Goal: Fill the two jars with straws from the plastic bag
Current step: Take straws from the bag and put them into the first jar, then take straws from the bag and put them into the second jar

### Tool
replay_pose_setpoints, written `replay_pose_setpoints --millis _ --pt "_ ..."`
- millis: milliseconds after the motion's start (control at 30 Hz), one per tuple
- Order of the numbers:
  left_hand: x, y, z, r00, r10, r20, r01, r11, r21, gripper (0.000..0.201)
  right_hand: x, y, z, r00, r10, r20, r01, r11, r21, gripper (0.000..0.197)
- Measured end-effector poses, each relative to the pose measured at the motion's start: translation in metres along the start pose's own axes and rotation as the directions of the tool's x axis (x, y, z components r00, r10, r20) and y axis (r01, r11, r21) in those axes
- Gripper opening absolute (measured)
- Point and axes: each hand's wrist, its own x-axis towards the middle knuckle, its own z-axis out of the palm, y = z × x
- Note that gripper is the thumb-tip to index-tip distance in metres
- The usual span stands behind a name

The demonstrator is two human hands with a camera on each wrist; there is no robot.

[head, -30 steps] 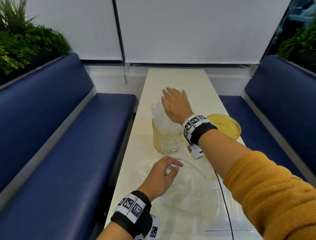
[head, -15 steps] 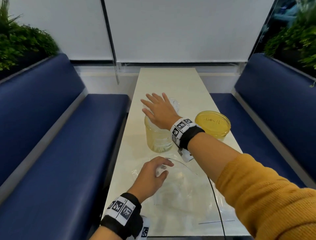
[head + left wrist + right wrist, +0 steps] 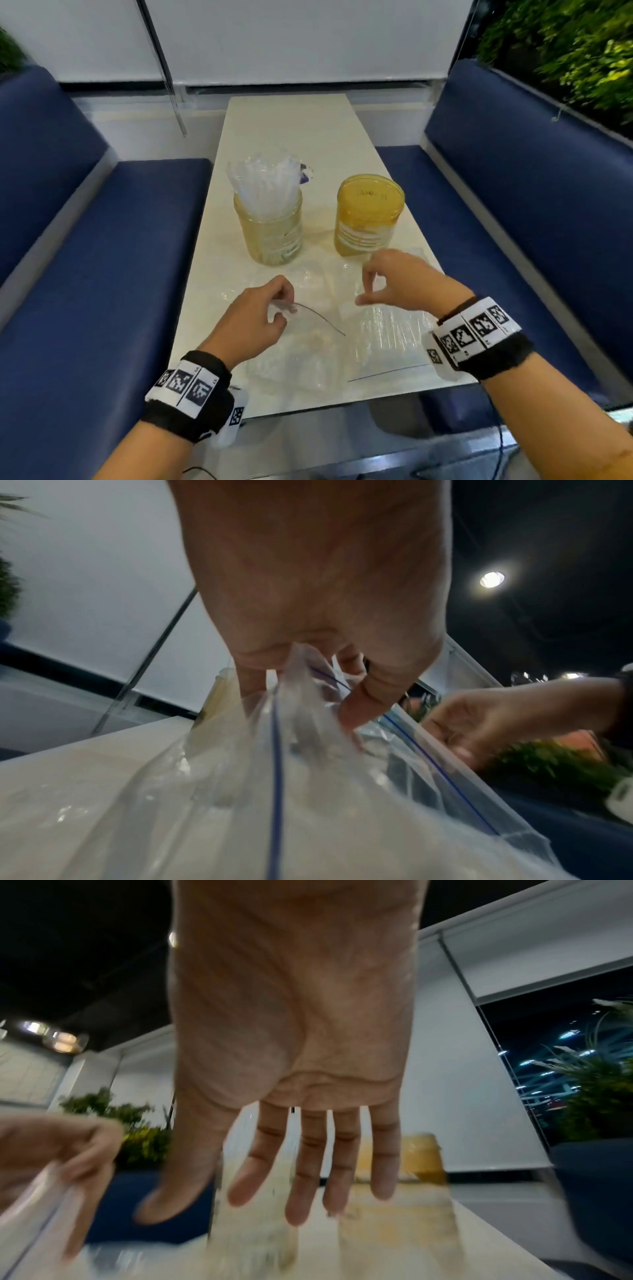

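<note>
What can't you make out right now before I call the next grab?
- Straws left in the plastic bag: head view, clear film glare hides any count.
- Inside of the right jar: head view, the tinted wall hides whether it holds anything.
- Left hand grip on the bag: left wrist view, blurred, fingertips hidden by plastic.
- Right hand: right wrist view, fingers motion-blurred; contact with the bag unclear.

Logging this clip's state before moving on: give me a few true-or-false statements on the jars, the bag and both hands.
1. The left jar holds straws. True.
2. The right jar is packed with straws. False: none show in it.
3. The left hand pinches the plastic bag. True.
4. The right hand grips a bundle of straws. False: its fingers are spread and hold nothing.
5. Both jars stand on the bench seat. False: they stand on the table.
</note>
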Motion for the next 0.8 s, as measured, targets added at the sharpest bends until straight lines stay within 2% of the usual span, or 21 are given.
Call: replay_pose_setpoints --millis 100,133,200,300,400,567,800 --pt "-0.011 -0.002 0.007 0.99 -0.034 0.137 0.024 0.997 0.074 0.023 -0.045 0.019 0.046 0.992 -0.065 0.111 0.073 0.995 -0.073 0.057" --pt "-0.013 -0.002 0.011 0.984 -0.045 0.175 0.029 0.996 0.09 0.022 -0.056 0.025 0.061 0.989 -0.091 0.113 0.1 0.992 -0.082 0.065" --pt "-0.016 -0.003 0.019 0.971 -0.075 0.225 0.047 0.99 0.129 0.033 -0.07 0.034 0.086 0.988 -0.143 0.056 0.148 0.983 -0.106 0.071" --pt "-0.016 -0.005 0.03 0.969 -0.091 0.23 0.03 0.966 0.255 0.047 -0.075 0.043 0.11 0.981 -0.182 -0.069 0.175 0.979 -0.105 0.045" --pt "-0.016 -0.011 0.039 0.966 -0.082 0.246 -0.032 0.904 0.427 0.052 -0.077 0.047 0.118 0.953 -0.243 -0.181 0.229 0.969 -0.091 0.022" --pt "-0.019 -0.025 0.051 0.943 -0.155 0.295 -0.032 0.839 0.543 0.054 -0.075 0.05 0.117 0.878 -0.348 -0.33 0.288 0.933 -0.218 0.017" --pt "-0.025 -0.026 0.051 0.931 -0.211 0.297 0.032 0.859 0.511 0.034 -0.075 0.054 0.122 0.829 -0.405 -0.385 0.319 0.909 -0.268 0.008"
